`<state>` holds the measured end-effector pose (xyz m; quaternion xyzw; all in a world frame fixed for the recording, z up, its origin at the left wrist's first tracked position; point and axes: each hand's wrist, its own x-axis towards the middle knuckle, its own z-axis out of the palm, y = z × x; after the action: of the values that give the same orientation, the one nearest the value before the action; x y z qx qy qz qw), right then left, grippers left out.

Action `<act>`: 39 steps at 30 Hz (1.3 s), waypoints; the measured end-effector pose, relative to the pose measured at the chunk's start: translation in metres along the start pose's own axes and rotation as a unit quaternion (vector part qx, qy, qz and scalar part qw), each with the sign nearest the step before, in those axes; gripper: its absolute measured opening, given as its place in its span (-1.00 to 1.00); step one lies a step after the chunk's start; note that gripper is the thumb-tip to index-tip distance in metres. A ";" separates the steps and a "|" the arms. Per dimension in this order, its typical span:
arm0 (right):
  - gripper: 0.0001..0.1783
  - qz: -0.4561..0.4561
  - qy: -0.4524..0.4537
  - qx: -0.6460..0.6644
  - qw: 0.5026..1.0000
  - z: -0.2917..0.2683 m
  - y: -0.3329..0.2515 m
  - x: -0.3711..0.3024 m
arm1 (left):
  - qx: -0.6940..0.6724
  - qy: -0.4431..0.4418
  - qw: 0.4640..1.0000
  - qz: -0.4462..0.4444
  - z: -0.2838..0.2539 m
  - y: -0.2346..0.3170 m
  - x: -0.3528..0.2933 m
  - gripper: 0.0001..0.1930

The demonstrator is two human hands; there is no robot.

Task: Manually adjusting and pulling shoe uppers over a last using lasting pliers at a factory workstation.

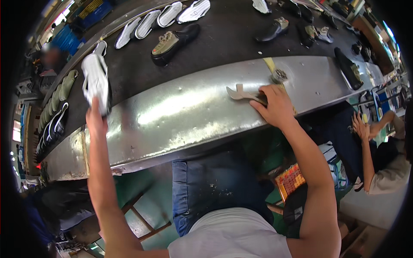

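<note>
Over the far left of the bench, my left hand (97, 118) is closed on the end of a shoe (96, 77), whose pale white underside faces up. A dark edge shows along the shoe's lower right side. On the metal ledge, my right hand (276, 103) wraps round the handle of metal lasting pincers (243, 93). Their curved beak and short stub point left, and the handles are mostly hidden under my fingers. Just beyond that hand, a small round metal container (279, 76) stands by a yellow strip (269, 64).
Shoes with white undersides (171, 14) lie along the dark belt (223, 38), near a black and olive shoe (172, 45). Another dark shoe (348, 69) rests at the ledge's right. Green shoe parts (58, 96) line a rack at left. A co-worker's hands (363, 127) are at right.
</note>
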<state>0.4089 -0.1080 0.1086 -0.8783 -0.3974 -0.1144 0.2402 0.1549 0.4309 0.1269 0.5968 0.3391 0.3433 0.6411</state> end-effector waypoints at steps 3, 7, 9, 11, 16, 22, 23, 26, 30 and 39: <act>-0.53 -0.038 0.051 -0.023 0.998 0.004 0.007 0.000 | -0.208 -0.102 0.972 -0.039 -0.016 0.003 -0.147 -0.41; -0.54 -0.052 0.038 -0.034 0.997 0.007 0.001 0.006 | -0.143 -0.145 0.977 -0.064 -0.015 -0.035 -0.294 -0.13; -0.53 -0.065 0.052 -0.044 0.996 0.013 0.005 0.001 | -0.079 -0.210 0.969 -0.098 0.009 -0.052 -0.351 -0.05; -0.54 -0.083 0.056 -0.043 0.994 0.004 -0.009 -0.016 | 0.020 -0.280 0.954 -0.106 0.051 -0.049 -0.388 0.07; -0.60 0.029 -0.006 0.185 0.982 -0.022 -0.051 -0.105 | 0.466 -0.407 0.780 -0.096 0.105 -0.095 -0.407 0.01; -0.67 0.341 -0.284 0.596 0.669 -0.014 -0.055 -0.183 | 0.465 -0.392 0.794 -0.009 0.189 -0.118 -0.344 -0.13; -0.67 0.315 -0.272 0.601 0.682 -0.014 -0.058 -0.193 | 0.471 -0.396 0.787 -0.046 0.197 -0.127 -0.336 -0.22; -0.64 0.298 -0.298 0.555 0.717 -0.027 -0.075 -0.216 | 0.074 -0.318 0.929 -0.176 0.177 -0.136 -0.327 -0.32; -0.69 0.211 -0.355 0.417 0.810 -0.036 -0.105 -0.228 | -0.074 -0.327 0.934 -0.122 0.148 -0.100 -0.350 -0.39; -0.60 0.170 -0.463 0.571 0.656 -0.017 -0.125 -0.191 | 0.037 -0.318 0.947 0.005 0.112 -0.114 -0.359 -0.46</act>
<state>0.1888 -0.1684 0.0899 -0.5597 -0.2880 0.5990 0.4950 0.0618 0.0616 0.0290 0.6997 0.1272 0.1263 0.6915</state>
